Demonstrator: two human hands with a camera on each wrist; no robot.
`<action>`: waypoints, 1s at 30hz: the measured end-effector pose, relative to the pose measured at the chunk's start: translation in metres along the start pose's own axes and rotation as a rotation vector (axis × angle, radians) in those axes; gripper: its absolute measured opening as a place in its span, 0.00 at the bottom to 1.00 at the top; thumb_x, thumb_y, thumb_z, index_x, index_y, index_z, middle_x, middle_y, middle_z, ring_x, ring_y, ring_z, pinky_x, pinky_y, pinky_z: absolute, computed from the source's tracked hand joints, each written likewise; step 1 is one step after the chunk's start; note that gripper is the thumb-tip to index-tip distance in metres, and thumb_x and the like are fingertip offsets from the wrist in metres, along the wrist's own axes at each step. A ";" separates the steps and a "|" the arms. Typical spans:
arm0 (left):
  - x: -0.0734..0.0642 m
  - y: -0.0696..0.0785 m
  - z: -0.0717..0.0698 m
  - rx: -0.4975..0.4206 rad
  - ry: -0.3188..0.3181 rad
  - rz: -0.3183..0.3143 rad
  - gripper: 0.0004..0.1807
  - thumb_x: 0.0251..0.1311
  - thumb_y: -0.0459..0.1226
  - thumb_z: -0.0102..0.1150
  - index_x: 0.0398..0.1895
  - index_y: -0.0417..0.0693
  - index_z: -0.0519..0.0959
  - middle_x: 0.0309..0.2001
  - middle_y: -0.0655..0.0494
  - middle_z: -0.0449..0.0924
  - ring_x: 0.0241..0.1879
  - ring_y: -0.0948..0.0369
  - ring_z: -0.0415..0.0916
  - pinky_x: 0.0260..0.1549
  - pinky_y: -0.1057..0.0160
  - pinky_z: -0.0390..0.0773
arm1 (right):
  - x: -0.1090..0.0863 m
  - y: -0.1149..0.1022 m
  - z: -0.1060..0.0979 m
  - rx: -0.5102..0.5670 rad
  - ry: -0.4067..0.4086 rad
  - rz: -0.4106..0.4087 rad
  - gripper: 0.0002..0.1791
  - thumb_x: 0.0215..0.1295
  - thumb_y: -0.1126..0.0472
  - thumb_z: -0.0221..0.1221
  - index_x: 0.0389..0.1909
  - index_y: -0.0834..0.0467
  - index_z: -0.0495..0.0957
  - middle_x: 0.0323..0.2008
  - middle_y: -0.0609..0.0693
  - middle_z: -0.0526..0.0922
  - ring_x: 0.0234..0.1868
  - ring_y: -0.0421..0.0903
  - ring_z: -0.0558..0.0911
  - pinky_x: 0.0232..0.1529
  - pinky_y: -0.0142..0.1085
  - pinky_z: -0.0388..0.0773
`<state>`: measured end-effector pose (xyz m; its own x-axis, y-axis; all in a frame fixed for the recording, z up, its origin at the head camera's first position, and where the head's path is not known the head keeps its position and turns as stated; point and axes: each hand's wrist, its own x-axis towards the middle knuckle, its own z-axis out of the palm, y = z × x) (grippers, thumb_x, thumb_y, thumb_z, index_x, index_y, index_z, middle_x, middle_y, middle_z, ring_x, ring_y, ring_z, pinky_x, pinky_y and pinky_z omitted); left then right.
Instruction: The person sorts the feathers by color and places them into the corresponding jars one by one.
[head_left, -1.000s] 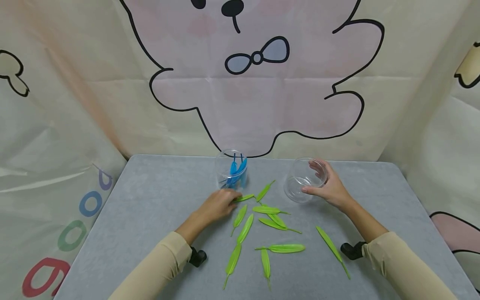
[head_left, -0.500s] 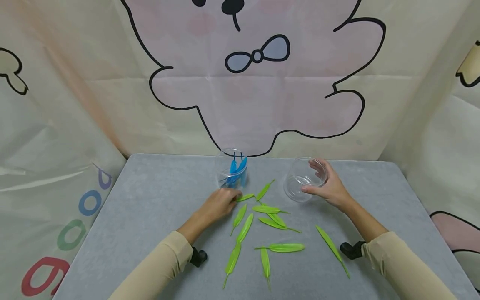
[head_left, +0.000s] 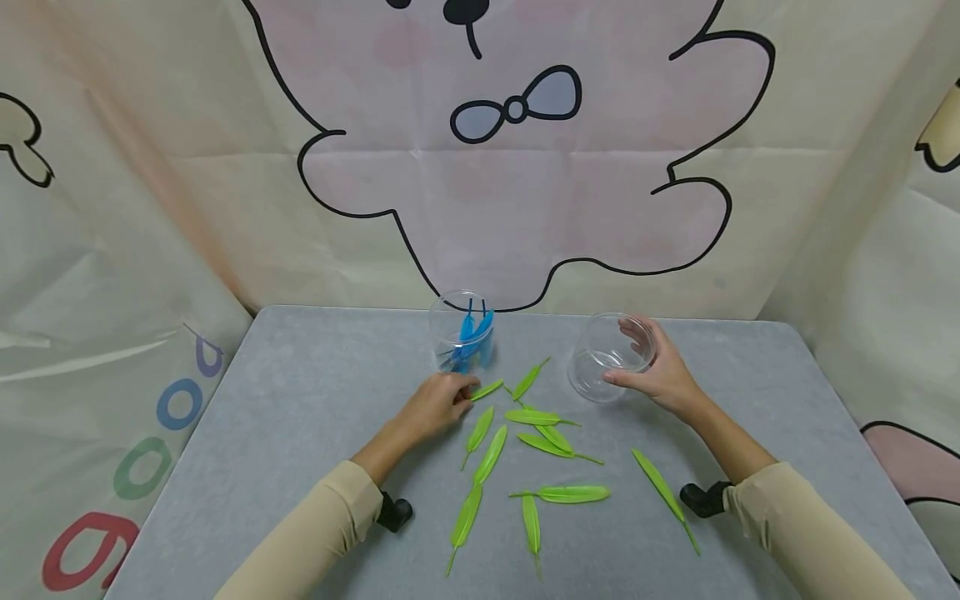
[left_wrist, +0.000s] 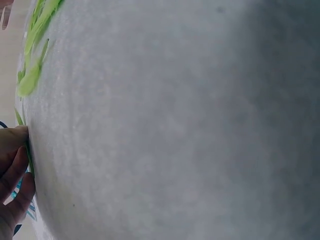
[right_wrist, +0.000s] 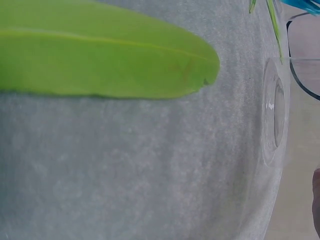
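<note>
Our left hand [head_left: 433, 410] pinches one end of a green feather [head_left: 489, 389] between thumb and fingertips, just in front of a clear cup [head_left: 439, 337] that holds blue feathers [head_left: 472, 340]. Our right hand [head_left: 662, 377] curves round the side of a second clear cup [head_left: 596, 362], thumb and fingers spread apart, on the grey table [head_left: 337, 358]. Between our arms we see more green feathers [head_left: 573, 495] scattered, some touching or overlapping. Beyond, a pale backdrop [head_left: 487, 192] shows a printed bow tie [head_left: 555, 93].
</note>
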<state>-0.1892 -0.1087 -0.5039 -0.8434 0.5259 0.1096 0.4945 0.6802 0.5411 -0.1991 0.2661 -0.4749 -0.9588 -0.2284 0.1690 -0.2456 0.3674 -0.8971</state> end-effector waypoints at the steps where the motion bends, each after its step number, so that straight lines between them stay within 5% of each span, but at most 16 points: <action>1: 0.000 0.000 0.000 0.004 0.000 0.000 0.15 0.58 0.28 0.68 0.49 0.39 0.84 0.31 0.56 0.82 0.30 0.65 0.75 0.32 0.64 0.78 | 0.000 0.000 0.000 0.000 0.000 -0.002 0.52 0.51 0.70 0.74 0.74 0.58 0.54 0.72 0.58 0.62 0.73 0.55 0.60 0.68 0.26 0.58; 19: 0.001 0.006 0.000 0.016 0.021 0.077 0.14 0.62 0.28 0.64 0.51 0.38 0.83 0.35 0.54 0.84 0.33 0.63 0.76 0.37 0.62 0.80 | -0.001 -0.002 0.000 0.015 -0.006 0.001 0.53 0.51 0.71 0.74 0.75 0.59 0.53 0.72 0.63 0.60 0.74 0.57 0.59 0.69 0.28 0.58; 24: 0.005 0.013 -0.001 -0.072 0.050 0.120 0.13 0.64 0.27 0.62 0.52 0.38 0.83 0.36 0.53 0.83 0.35 0.63 0.77 0.38 0.63 0.80 | -0.001 0.000 0.000 0.012 -0.006 0.007 0.53 0.51 0.70 0.74 0.74 0.58 0.53 0.73 0.62 0.60 0.74 0.56 0.58 0.67 0.25 0.58; 30: 0.016 0.028 -0.004 -0.277 0.070 0.067 0.14 0.66 0.28 0.60 0.53 0.38 0.83 0.36 0.55 0.82 0.37 0.64 0.78 0.37 0.68 0.80 | -0.001 0.002 0.000 0.001 -0.006 0.001 0.53 0.51 0.69 0.74 0.75 0.59 0.53 0.73 0.61 0.60 0.74 0.57 0.59 0.67 0.23 0.58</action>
<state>-0.1902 -0.0832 -0.4832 -0.8278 0.5223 0.2050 0.4819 0.4748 0.7365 -0.1990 0.2673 -0.4764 -0.9581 -0.2338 0.1654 -0.2444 0.3664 -0.8978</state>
